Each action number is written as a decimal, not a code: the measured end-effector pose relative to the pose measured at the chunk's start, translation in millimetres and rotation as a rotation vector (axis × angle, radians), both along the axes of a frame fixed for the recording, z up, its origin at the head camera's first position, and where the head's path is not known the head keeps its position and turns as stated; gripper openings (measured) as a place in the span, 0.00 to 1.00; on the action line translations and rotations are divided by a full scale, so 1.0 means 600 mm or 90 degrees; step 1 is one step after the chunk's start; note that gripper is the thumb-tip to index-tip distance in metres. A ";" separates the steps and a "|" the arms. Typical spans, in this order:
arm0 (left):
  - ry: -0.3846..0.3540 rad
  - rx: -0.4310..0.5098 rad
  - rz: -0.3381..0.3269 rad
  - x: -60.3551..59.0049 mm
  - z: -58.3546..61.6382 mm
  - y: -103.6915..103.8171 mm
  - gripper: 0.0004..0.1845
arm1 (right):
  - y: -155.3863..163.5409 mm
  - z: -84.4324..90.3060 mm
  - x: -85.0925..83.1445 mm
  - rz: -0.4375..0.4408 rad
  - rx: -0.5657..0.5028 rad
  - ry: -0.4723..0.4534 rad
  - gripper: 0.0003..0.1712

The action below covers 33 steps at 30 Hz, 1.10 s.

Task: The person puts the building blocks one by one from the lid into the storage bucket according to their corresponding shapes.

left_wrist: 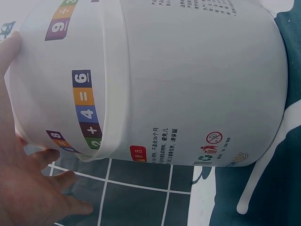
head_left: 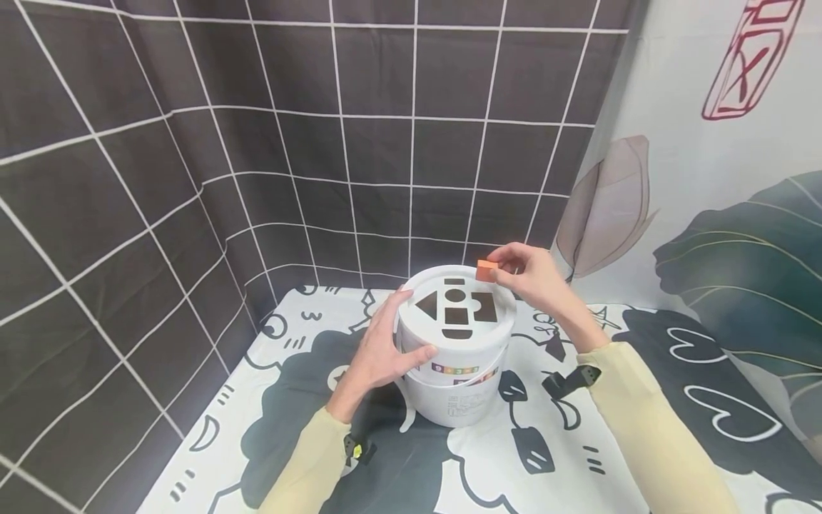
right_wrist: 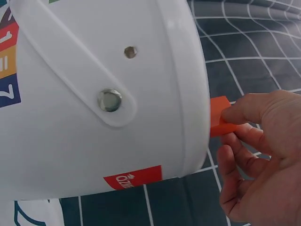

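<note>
A white bucket (head_left: 452, 403) stands upright with a white lid (head_left: 491, 332) on top. The lid has several cut-out holes, among them a triangle, a circle and rectangles. My left hand (head_left: 384, 346) rests against the bucket's left side, thumb at the near rim and fingers spread toward the far side. In the left wrist view several fingers (left_wrist: 42, 186) stick out straight past the bucket wall. Between thumb and fingers, my right hand (head_left: 531, 271) pinches a small orange block (head_left: 486, 270) over the lid's far right edge. From the right wrist, the block (right_wrist: 219, 115) shows just beyond the lid rim.
Under the bucket lies a black-and-white cartoon-print cloth (head_left: 514, 492). A dark grid-patterned curtain (head_left: 379, 143) hangs behind and to the left, and a pale leaf-print curtain (head_left: 668, 93) to the right. The bucket's white handle (left_wrist: 116, 80) hangs against its wall.
</note>
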<state>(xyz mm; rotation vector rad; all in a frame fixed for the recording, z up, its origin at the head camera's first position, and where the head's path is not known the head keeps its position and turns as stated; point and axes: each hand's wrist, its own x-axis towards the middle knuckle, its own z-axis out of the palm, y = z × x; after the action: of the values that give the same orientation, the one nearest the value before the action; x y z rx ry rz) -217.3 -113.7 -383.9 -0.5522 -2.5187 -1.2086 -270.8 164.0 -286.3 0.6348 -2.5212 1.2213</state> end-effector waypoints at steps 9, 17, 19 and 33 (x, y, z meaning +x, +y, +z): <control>-0.015 -0.002 0.007 0.003 0.004 0.002 0.52 | -0.019 -0.003 -0.023 0.028 0.024 -0.040 0.12; -0.021 0.000 0.009 0.004 0.003 0.002 0.52 | -0.040 -0.005 -0.037 0.059 0.028 -0.041 0.12; -0.021 0.001 0.007 0.004 0.003 0.002 0.52 | -0.043 -0.005 -0.038 0.057 0.034 -0.046 0.12; -0.028 0.001 0.007 0.005 0.002 0.003 0.51 | -0.062 -0.012 -0.049 0.040 0.033 -0.065 0.13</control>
<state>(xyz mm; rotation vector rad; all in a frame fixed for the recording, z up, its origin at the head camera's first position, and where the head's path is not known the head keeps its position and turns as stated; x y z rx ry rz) -214.1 -111.7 -382.9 -0.5162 -2.5540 -1.2325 -300.1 126.8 -293.7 0.6851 -2.6432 1.2443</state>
